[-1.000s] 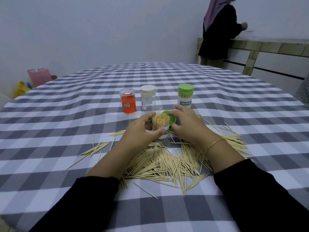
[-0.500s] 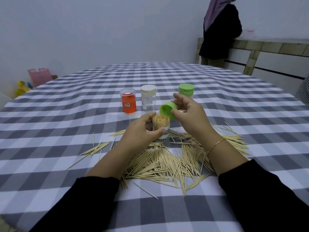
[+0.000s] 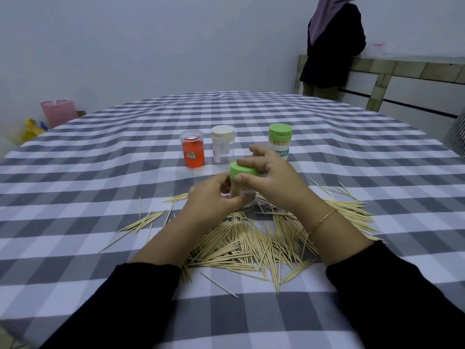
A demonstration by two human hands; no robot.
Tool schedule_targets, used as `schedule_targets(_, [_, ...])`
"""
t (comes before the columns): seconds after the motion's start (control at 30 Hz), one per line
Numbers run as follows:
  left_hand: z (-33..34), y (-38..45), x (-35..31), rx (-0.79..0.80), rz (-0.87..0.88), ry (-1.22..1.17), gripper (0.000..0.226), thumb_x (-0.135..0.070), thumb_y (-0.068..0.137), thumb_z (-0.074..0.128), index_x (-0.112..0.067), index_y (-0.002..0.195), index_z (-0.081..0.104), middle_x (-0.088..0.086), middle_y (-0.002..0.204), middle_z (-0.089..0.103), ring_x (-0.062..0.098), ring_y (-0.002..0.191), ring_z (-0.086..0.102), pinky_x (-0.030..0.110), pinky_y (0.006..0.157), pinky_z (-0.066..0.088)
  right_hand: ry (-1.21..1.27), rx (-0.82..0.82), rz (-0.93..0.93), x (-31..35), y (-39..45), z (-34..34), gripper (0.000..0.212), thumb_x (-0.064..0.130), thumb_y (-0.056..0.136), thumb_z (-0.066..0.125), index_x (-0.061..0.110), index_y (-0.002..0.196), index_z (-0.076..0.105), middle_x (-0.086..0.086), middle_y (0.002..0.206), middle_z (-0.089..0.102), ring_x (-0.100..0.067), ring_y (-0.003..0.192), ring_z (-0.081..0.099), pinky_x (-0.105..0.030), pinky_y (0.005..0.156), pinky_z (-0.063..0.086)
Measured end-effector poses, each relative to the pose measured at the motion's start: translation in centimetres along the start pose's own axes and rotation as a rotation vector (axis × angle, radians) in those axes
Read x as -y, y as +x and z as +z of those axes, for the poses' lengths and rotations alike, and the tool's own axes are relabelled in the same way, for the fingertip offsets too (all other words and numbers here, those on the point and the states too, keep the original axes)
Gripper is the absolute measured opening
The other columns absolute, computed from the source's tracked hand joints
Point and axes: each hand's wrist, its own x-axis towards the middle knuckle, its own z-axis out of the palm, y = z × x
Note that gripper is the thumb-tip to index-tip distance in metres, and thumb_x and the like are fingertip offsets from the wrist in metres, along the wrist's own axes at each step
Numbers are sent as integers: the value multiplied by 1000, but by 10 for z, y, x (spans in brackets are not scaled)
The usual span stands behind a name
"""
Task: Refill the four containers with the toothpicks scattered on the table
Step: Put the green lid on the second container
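Nearest to me, two black sleeves (image 3: 130,306) come in from the lower edge over the desk (image 3: 75,187), which is covered in a grey-and-white checked cloth. Just beyond the sleeves I log the main pile of loose toothpicks (image 3: 251,245), lying criss-crossed between my forearms, with a smaller scatter (image 3: 143,220) off to the left and another spread (image 3: 352,210) to the right past the wrist that wears a thin gold bracelet (image 3: 322,219). Next, my left hand (image 3: 214,205): grip curled round the clear body of the near container (image 3: 247,197), which stands upright at the far edge of the pile and is packed with toothpicks. My right hand (image 3: 274,180): grip pinching the green cap (image 3: 242,171), thumb on its near side and fingers over the top; the cap sits on the mouth of that container, though I cannot tell whether it is fully seated. Further back, three containers stand in a row, apart from one another: an orange one with a clear lid (image 3: 193,152), a clear one with a white cap (image 3: 223,144), and a green-capped one (image 3: 280,141) holding toothpicks, partly hidden behind my right fingers. Farthest, a person in dark clothing (image 3: 332,46) stands at a tiled counter (image 3: 402,69), and a pink bag (image 3: 59,113) and a yellow item (image 3: 31,129) sit beyond the desk's left edge.
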Motion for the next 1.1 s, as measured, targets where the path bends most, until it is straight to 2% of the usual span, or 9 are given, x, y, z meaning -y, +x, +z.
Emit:
schedule_targets(0.13, [1,1,-1,0,-39,29,44,-61,74,71,-40,112,61,-19,98,64,12,107,58,47,102,39,122,37,69,-1,1,3,29,21,78,76,31,102,64,11,100,65,-7,93,64,-35,86,55])
schedule_targets(0.27, [-2,2,1,47,-58,-3,48,-67,70,67,-43,111,59,-19,106,66,13,114,54,46,102,39,251,75,90,-7,3,1,32,8,75,77,32,93,65,3,108,67,-18,100,66,-37,84,56])
schedule_targets(0.37, [-3,3,-1,72,-56,8,36,-55,80,69,-42,112,58,-20,106,63,12,116,53,47,105,36,259,115,115,-9,3,-1,37,8,76,76,31,101,63,0,113,66,-16,105,64,-31,89,54])
schedule_targets(0.53, [-5,2,-3,54,-60,16,26,-51,81,69,-43,102,57,-16,102,66,13,108,56,47,102,38,-94,-82,68,-5,5,12,63,33,68,83,24,122,51,3,116,46,-12,108,48,-28,92,45])
schedule_targets(0.63, [-4,2,-4,53,-43,33,23,-45,82,69,-40,101,55,-20,90,62,10,99,57,48,101,38,-136,-81,54,-5,2,17,77,42,68,80,27,133,42,5,120,35,-13,120,37,-30,101,38])
schedule_targets(0.73, [-4,1,-4,61,-42,21,27,-51,82,67,-42,104,54,-23,93,61,8,106,56,46,103,37,21,48,72,-1,-2,9,80,25,82,70,33,147,23,8,140,30,-6,128,34,-26,100,36])
schedule_targets(0.83, [-4,1,-3,68,-38,10,33,-57,81,67,-42,109,56,-21,104,65,7,112,56,46,104,37,145,72,76,-1,-1,2,82,10,84,62,35,149,18,10,133,46,-11,113,54,-28,89,51])
schedule_targets(0.97, [-2,2,-3,48,-46,46,35,-55,82,66,-37,111,58,-16,108,65,10,107,57,47,103,37,24,-28,17,-3,3,8,92,26,77,77,33,148,19,5,112,52,-12,101,56,-21,82,49])
schedule_targets(1.1, [-2,2,-1,51,-40,34,32,-56,82,65,-40,110,57,-19,105,64,10,110,55,47,103,37,50,43,34,-6,4,6,94,27,79,75,35,149,13,5,137,42,-10,125,42,-29,99,42])
